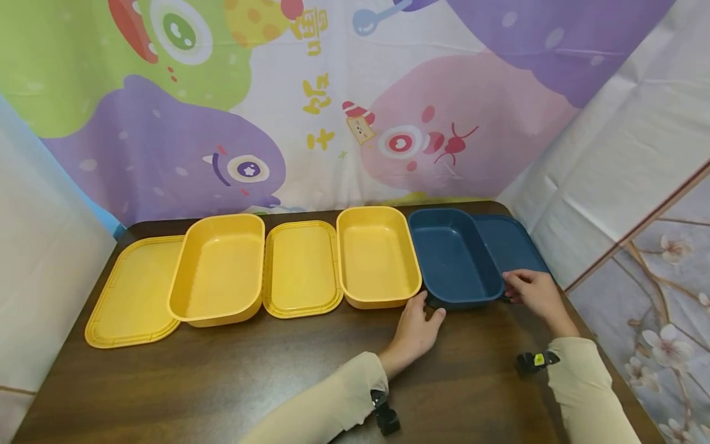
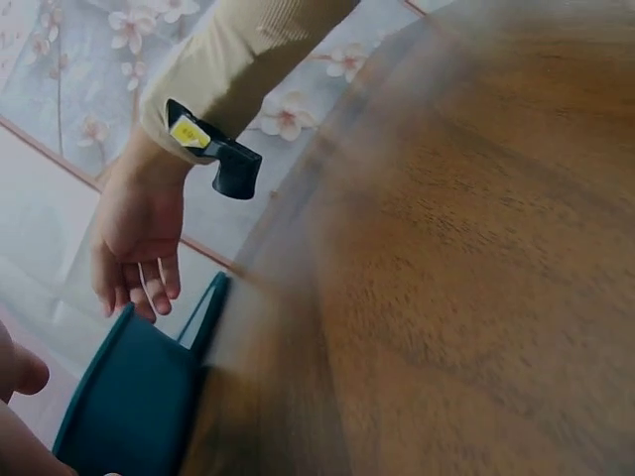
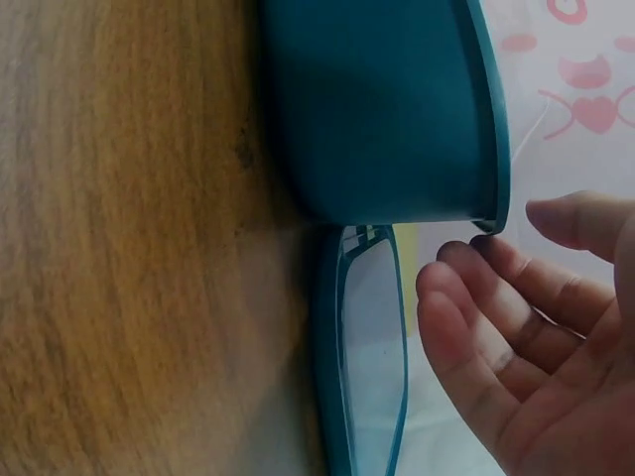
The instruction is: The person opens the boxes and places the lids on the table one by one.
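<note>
A dark blue rectangular box (image 1: 452, 256) sits at the right of the row, without a cover. My right hand (image 1: 535, 297) is at its near right corner, fingers loosely bent; in the right wrist view the fingertips (image 3: 486, 248) are close under the rim and the thumb is apart from it. Whether they touch cannot be told. My left hand (image 1: 415, 330) is at the near left corner of the blue box, fingers spread, by the smaller yellow box (image 1: 379, 256). A blue lid (image 1: 513, 243) lies flat, partly hidden behind the blue box.
Farther left lie a small yellow lid (image 1: 303, 269), a larger yellow box (image 1: 222, 271) and a large yellow lid (image 1: 135, 293), whose right edge that box overlaps. All are on a dark brown wooden table (image 1: 249, 382). A printed cloth (image 1: 333, 172) hangs behind the table.
</note>
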`<control>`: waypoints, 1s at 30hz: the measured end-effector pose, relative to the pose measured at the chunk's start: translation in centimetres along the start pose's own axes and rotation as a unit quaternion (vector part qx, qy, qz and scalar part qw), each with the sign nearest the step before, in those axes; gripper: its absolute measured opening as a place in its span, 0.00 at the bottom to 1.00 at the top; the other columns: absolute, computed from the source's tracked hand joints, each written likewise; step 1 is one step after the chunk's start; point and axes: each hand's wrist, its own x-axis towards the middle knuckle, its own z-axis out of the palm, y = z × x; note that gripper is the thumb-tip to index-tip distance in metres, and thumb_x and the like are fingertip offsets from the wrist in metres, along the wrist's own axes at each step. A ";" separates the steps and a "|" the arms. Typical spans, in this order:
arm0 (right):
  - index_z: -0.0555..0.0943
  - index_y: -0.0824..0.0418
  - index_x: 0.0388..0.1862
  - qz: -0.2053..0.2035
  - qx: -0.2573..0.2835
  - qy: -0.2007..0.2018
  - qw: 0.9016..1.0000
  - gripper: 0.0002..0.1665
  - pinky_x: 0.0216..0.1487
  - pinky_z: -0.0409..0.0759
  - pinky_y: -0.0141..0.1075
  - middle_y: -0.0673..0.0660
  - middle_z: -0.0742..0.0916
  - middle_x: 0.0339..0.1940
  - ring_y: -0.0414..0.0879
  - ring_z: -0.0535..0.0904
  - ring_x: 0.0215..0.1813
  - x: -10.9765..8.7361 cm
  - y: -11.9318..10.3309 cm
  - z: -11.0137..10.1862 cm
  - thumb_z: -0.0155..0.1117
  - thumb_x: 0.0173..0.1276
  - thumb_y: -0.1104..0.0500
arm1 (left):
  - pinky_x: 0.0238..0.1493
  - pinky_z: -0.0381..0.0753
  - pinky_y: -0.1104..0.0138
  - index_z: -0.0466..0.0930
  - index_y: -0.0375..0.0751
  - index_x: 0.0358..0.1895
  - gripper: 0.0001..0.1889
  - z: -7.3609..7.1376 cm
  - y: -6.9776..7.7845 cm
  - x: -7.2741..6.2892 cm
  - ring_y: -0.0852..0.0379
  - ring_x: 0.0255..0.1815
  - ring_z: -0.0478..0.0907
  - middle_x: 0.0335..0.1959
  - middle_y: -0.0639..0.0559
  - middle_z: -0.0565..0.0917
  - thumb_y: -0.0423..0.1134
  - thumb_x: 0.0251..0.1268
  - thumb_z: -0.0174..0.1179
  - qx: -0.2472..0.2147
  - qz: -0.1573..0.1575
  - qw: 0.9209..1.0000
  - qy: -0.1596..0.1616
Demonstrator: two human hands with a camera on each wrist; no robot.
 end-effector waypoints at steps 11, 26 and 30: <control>0.82 0.72 0.49 -0.040 -0.122 0.021 0.991 0.26 0.29 0.77 0.33 0.64 0.87 0.31 0.39 0.79 0.28 0.7 -1.6 -0.2 0.53 0.75 0.49 | 0.60 0.78 0.56 0.70 0.32 0.66 0.23 -2.2 0.4 -0.4 0.44 0.61 0.77 0.63 0.38 0.76 0.41 0.73 0.53 0.002 0.032 0.999 -0.011; 0.84 0.70 0.45 -0.101 -0.188 0.065 0.975 0.20 0.33 0.75 0.39 0.66 0.88 0.35 0.52 0.81 0.33 1.2 -2.8 0.2 0.57 0.73 0.54 | 0.54 0.80 0.62 0.76 0.34 0.60 0.19 -5.5 0.8 -0.4 0.49 0.54 0.81 0.54 0.41 0.83 0.41 0.73 0.53 0.003 0.069 0.997 -0.036; 0.84 0.69 0.45 -0.116 -0.200 0.071 0.970 0.19 0.34 0.74 0.40 0.67 0.88 0.37 0.56 0.81 0.36 1.6 -3.1 0.3 0.58 0.72 0.54 | 0.55 0.80 0.60 0.78 0.34 0.57 0.17 -6.3 0.6 -0.4 0.48 0.53 0.81 0.52 0.42 0.84 0.40 0.73 0.53 0.004 0.081 0.996 -0.022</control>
